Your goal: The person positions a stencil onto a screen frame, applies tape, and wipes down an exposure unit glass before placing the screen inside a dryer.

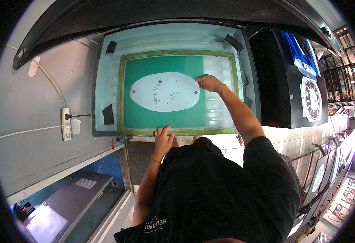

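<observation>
A screen-printing frame with green-stained edges lies on a glass-topped light table. Green coating covers most of its mesh. On the coating is a white oval sheet with dark marks and a dark dot near each end. My right hand reaches across to the sheet's right tip, fingers pinched together around something small that I cannot make out. At the frame's near edge rests my left hand, its fingers apart and lying on the rail.
A raised black lid arches over the back. Dark strips lie near the table's corners. To the right stands a black cabinet with a round printed sheet. A power strip with cables hangs on the left wall.
</observation>
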`<action>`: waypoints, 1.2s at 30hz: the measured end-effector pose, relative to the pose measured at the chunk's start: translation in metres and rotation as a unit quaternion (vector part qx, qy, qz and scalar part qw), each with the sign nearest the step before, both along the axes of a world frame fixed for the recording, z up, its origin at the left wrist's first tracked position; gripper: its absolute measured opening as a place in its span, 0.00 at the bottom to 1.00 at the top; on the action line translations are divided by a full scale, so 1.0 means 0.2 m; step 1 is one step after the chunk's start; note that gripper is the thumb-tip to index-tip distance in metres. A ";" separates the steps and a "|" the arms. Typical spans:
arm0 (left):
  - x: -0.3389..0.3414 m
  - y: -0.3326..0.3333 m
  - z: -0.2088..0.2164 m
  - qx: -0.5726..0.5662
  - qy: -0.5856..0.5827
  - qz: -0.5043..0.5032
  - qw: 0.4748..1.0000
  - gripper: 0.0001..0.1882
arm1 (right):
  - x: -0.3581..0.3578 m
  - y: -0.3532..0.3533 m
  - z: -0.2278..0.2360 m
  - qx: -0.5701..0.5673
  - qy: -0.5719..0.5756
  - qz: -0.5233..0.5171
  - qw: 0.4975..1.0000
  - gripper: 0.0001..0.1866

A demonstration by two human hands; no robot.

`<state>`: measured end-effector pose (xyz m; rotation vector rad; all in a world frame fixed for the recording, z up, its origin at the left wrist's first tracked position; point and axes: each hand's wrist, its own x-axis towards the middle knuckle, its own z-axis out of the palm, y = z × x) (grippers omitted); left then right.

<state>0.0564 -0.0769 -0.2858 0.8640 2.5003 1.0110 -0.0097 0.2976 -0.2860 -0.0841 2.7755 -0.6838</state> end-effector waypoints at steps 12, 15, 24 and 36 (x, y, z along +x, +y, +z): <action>-0.22 0.65 0.14 0.001 0.131 -0.050 0.990 0.20 | 0.03 -0.03 0.08 -0.004 0.064 0.114 0.991 0.24; -0.40 0.89 0.15 -0.033 0.220 -0.033 0.974 0.23 | 0.04 0.00 0.05 -0.015 0.096 0.138 0.986 0.24; -0.71 0.93 0.23 -0.037 0.252 -0.189 0.948 0.08 | 0.42 0.30 0.02 -0.226 0.186 -0.233 0.927 0.17; -0.58 0.79 0.56 -0.063 0.221 -0.079 0.970 0.04 | 1.62 0.84 -0.26 -0.424 0.141 -0.690 0.570 0.01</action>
